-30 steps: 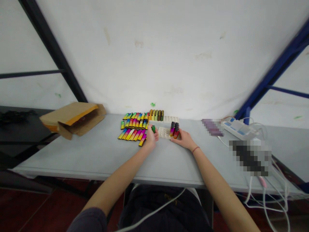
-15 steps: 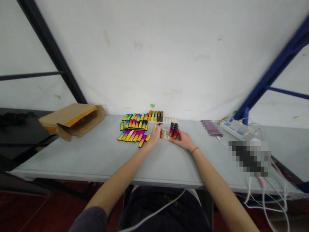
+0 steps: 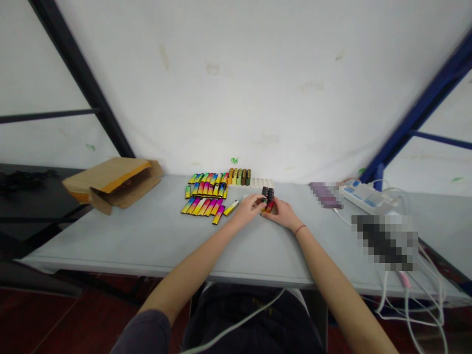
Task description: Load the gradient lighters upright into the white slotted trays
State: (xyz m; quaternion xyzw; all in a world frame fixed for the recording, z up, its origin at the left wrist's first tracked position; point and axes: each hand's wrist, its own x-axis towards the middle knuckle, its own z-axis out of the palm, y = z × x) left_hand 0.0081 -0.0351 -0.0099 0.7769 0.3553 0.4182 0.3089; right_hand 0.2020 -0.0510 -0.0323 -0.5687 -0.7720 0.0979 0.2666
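Observation:
My left hand (image 3: 251, 208) is closed in a pinch at the left of a small upright block of black-topped, lighter-like tubes (image 3: 270, 192). A dark-topped tube (image 3: 264, 200) shows between its fingertips, mostly hidden by them. Against the right front corner of that block rests my right hand (image 3: 283, 214), thumb at the front and fingers along the side, gripping the white holed tray under the tubes. Almost all of that tray is covered by both hands. Left of my left hand, several shiny gradient-coloured tubes (image 3: 204, 207) lie flat in rows, with a yellow tube (image 3: 231, 208) nearest.
Behind stands a white holed rack (image 3: 262, 183), its left part filled with upright yellow, green and brown tubes (image 3: 239, 176). An open cardboard box (image 3: 114, 179) sits at the table's left. On the right are a blurred phone (image 3: 326, 195), a power strip (image 3: 363, 195) and white cables (image 3: 409, 300).
My left hand has moved right with the tube, from beside the tray to the upright block, uncovering the yellow tube. My right hand has stayed at the tray's corner.

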